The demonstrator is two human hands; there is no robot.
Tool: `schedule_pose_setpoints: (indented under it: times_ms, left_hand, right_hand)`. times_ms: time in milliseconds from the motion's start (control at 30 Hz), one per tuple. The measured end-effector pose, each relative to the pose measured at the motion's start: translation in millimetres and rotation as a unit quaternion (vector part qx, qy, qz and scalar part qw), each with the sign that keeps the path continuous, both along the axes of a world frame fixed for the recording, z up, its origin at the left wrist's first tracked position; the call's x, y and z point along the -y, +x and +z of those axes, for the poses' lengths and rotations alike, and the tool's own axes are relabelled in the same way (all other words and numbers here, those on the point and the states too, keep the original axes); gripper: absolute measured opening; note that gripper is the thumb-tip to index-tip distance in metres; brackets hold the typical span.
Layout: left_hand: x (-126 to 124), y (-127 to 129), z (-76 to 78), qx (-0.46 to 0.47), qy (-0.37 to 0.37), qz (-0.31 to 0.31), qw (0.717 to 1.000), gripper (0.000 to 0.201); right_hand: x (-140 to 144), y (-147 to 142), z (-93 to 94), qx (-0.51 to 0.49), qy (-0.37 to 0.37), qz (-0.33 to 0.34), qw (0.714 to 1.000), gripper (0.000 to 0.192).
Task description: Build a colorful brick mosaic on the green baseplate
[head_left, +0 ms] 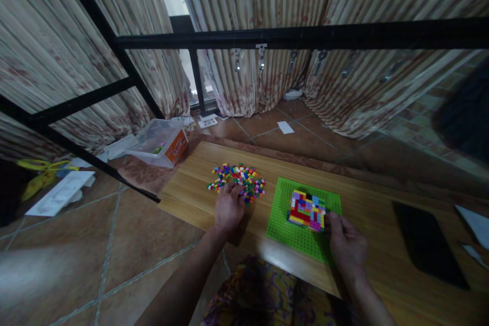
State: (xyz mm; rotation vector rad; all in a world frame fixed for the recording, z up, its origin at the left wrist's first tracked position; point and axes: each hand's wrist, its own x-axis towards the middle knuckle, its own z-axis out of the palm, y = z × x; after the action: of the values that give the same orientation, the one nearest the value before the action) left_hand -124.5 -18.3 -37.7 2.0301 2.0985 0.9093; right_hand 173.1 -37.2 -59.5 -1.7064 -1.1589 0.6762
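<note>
There are two hands in view, both of the same person. The left hand [228, 208] lies palm down on the near edge of one pile of small bricks [239, 180], its fingers curled into the bricks; whether it pinches one of them I cannot tell. The right hand [346, 244] rests on the right side of one green baseplate [284, 224], with the thumb and fingers bent and touching the near right corner of one flat block of joined bricks [306, 210]. This block sits on the far middle part of the baseplate and shows red, yellow, purple, blue and orange pieces. The bricks in the pile are too many and too small to count. All these things lie on one low wooden board [198, 183], which lies on a floor of brown tiles [126, 244]. One black flat object [428, 244] lies on the board well to the right; what it is I cannot say. On the floor behind the board stands one clear plastic box [162, 141] with an orange label. Striped curtains [275, 5] hang all around, and black metal bars [305, 36] cross in front of them. White papers at the right edge are cut off, and the label text is not readable.
</note>
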Motion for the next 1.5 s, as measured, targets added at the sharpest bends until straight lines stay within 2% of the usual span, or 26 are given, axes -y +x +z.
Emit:
schedule_pose_setpoints:
  times_ms: [133, 467, 600, 700, 833, 933, 1133, 1500]
  left_hand:
    - [-5.0, -1.2, -0.2, -0.012, -0.003, -0.007, 1.0, 0.022]
    - [-8.6, -2.8, 6.6, -0.06, 0.013, -0.026, 0.998, 0.016]
    - [-6.7, 6.3, 16.4, 0.009, 0.022, -0.025, 0.999, 0.013]
    - [-2.8, 25.9, 23.5, 0.106, 0.005, -0.077, 0.991, 0.012]
    - [-1.1, 60.7, 30.1, 0.219, -0.035, -0.162, 0.962, 0.011]
    - [-5.7, 82.1, 32.7, 0.259, -0.064, -0.18, 0.947, 0.012]
    - [-14.1, 101.5, 32.5, 0.264, -0.077, -0.182, 0.944, 0.013]
    - [-12.1, 102.5, 25.6, 0.238, -0.067, -0.201, 0.948, 0.012]
  right_hand:
    - [0.3, -0.8, 4.1, 0.029, -0.009, 0.006, 1.0, 0.05]
    - [-0.9, -5.5, 7.1, 0.013, 0.01, 0.01, 1.0, 0.046]
    - [-2.7, -6.8, 5.6, -0.002, 0.025, 0.013, 1.0, 0.044]
    - [-3.8, -7.5, 5.6, -0.007, 0.027, 0.014, 1.0, 0.043]
    - [-3.8, -8.2, 7.0, -0.004, 0.026, 0.012, 1.0, 0.043]
    - [-3.6, -8.6, 8.3, -0.006, 0.025, 0.01, 1.0, 0.043]
    - [-3.9, -8.0, 10.0, -0.01, 0.016, 0.018, 1.0, 0.044]
    - [-4.9, -8.7, 11.2, 0.01, 0.031, 0.021, 0.999, 0.044]
